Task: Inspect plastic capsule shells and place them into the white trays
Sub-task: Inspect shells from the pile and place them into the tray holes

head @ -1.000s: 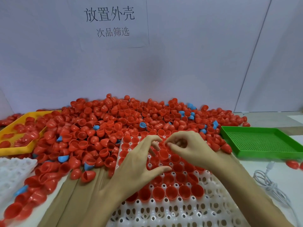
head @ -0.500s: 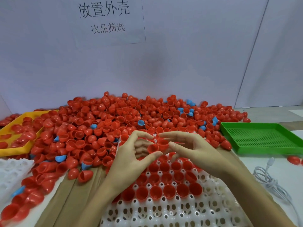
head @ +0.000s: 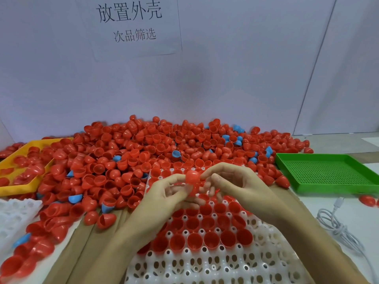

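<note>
Head view: a red shell (head: 192, 179) is held above the white tray (head: 205, 267) – left hand (head: 164, 193) and right hand (head: 238, 187) each pinching a side. Probably light, thin and slick; gentle rim grip suits. Pile (head: 133, 152) behind.

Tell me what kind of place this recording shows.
Probably a small factory sorting bench: a heap of red capsule shells, a white tray with shells seated in its cells, and a printed Chinese station sign on the wall.
</note>
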### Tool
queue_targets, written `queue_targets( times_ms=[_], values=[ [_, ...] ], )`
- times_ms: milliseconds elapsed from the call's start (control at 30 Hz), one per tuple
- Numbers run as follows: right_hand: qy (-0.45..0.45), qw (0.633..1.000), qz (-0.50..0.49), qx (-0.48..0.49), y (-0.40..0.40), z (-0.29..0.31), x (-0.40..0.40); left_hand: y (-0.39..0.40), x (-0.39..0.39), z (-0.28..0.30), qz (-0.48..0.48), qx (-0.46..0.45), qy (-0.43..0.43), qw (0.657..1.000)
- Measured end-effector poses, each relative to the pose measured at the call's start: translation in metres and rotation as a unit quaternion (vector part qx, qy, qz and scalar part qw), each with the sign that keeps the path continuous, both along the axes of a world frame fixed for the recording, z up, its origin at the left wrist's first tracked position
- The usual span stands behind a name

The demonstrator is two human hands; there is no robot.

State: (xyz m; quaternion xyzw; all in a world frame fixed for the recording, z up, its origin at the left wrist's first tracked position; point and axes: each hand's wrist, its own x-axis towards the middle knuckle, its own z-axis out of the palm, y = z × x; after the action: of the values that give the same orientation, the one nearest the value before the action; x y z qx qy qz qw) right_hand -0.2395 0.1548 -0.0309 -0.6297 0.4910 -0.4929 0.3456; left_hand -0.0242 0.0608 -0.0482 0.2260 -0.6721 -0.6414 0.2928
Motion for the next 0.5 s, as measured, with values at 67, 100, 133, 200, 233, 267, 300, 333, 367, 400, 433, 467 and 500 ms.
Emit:
queue_targets(
  times_ms=[67,100,133,200,233,267,300,333,367,400,433,467,500],
  values=[
    [0.008,1.000,-0.018,-0.021,0.001,0.001,0.001,0.002,0.000,0.001,-0.065,0.127,0.038,0.989],
    [0.017,0.999,-0.028,-0.030,0.002,0.001,0.001,0.003,0.000,0.002,-0.085,0.182,0.060,0.978],
    [0.025,0.999,-0.035,-0.034,0.002,0.001,0.001,0.004,-0.001,0.002,-0.101,0.227,0.082,0.965],
    [0.035,0.998,-0.037,-0.036,0.003,0.002,0.001,0.004,0.000,0.004,-0.125,0.277,0.108,0.947],
    [0.041,0.998,-0.034,-0.036,0.004,0.003,0.001,0.004,-0.001,0.005,-0.132,0.283,0.111,0.943],
    [0.048,0.998,-0.031,-0.038,0.004,0.003,0.002,0.004,-0.001,0.006,-0.136,0.281,0.110,0.944],
    [0.057,0.997,-0.026,-0.041,0.004,0.002,0.003,0.004,-0.001,0.006,-0.135,0.274,0.105,0.947],
    [0.065,0.997,-0.022,-0.042,0.004,0.001,0.005,0.004,-0.002,0.006,-0.133,0.264,0.098,0.950],
    [0.069,0.997,-0.019,-0.041,0.004,0.000,0.007,0.005,-0.003,0.006,-0.130,0.257,0.093,0.953],
    [0.068,0.997,-0.018,-0.035,0.005,-0.002,0.009,0.005,-0.003,0.005,-0.128,0.257,0.093,0.953],
    [0.065,0.997,-0.019,-0.034,0.005,-0.003,0.011,0.006,-0.004,0.003,-0.131,0.261,0.096,0.952],
    [0.064,0.997,-0.022,-0.038,0.005,-0.004,0.012,0.006,-0.004,0.003,-0.134,0.269,0.098,0.949],
    [0.063,0.997,-0.027,-0.044,0.005,-0.005,0.014,0.005,-0.004,0.002,-0.142,0.278,0.104,0.944]
  ],
)
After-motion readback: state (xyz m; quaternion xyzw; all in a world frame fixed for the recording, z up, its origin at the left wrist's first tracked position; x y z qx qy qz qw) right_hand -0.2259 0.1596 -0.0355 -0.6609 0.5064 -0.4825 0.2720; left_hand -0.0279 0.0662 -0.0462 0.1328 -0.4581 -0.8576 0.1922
